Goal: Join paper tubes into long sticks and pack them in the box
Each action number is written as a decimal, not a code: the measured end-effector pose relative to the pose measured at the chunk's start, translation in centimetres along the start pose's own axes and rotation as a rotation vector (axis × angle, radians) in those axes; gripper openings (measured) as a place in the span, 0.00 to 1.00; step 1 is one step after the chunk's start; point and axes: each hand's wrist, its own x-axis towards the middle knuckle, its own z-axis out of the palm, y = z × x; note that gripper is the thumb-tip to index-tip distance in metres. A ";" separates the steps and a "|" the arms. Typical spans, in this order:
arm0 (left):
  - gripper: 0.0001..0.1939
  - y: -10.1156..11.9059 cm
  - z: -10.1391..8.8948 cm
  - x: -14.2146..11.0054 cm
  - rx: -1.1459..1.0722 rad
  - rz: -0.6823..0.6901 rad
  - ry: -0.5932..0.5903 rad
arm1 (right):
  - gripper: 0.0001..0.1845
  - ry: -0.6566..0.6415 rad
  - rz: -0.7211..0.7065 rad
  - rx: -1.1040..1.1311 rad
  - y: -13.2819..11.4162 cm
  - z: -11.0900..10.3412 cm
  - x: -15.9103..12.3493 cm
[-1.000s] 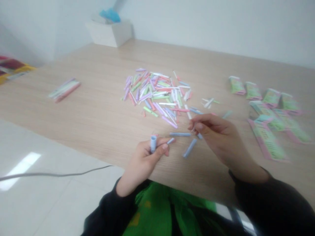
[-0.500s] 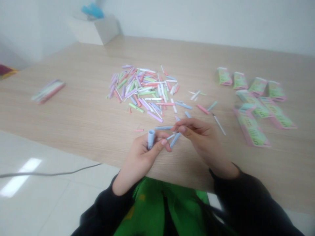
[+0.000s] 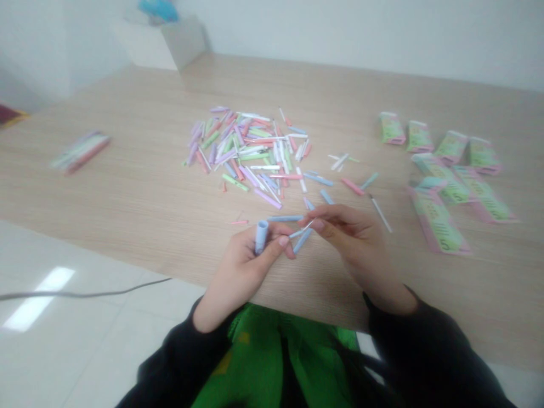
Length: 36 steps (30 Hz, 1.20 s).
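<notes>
My left hand point(image 3: 242, 262) is closed, with a hollow light blue pen tube point(image 3: 260, 237) standing upright in its fingers. Between that thumb and fingertip it also pinches a thin pale blue piece point(image 3: 295, 233). My right hand point(image 3: 352, 235) pinches a slim whitish rod point(image 3: 307, 226), which looks like a pen refill and meets the end of the pale blue piece. Whether the two are joined is too blurred to tell. Around the hands lie blue pen pieces point(image 3: 302, 242). Beyond them is a heap of pastel pen parts point(image 3: 246, 148).
Several pink-and-green packets point(image 3: 442, 224) lie at the right. A white stick with a dark tip point(image 3: 381, 214) is beside my right hand. A small bundle of pens point(image 3: 83, 152) lies at the left, and a white box point(image 3: 170, 45) stands at the back.
The whitish rod between my hands now shows more plainly, meeting the pale blue piece. Both hands keep nearly the same place; the view has shifted slightly.
</notes>
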 end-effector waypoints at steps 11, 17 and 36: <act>0.09 -1.1 1.1 1.2 -0.151 -0.017 -0.024 | 0.05 -0.046 0.015 -0.051 0.6 -0.3 -0.3; 0.16 -2.3 1.1 1.8 -0.231 -0.033 -0.151 | 0.02 -0.127 0.052 0.122 0.8 -0.3 -0.5; 0.22 -2.7 2.0 2.3 -0.678 -0.188 -0.070 | 0.10 -0.083 0.153 0.339 1.4 -0.4 -0.8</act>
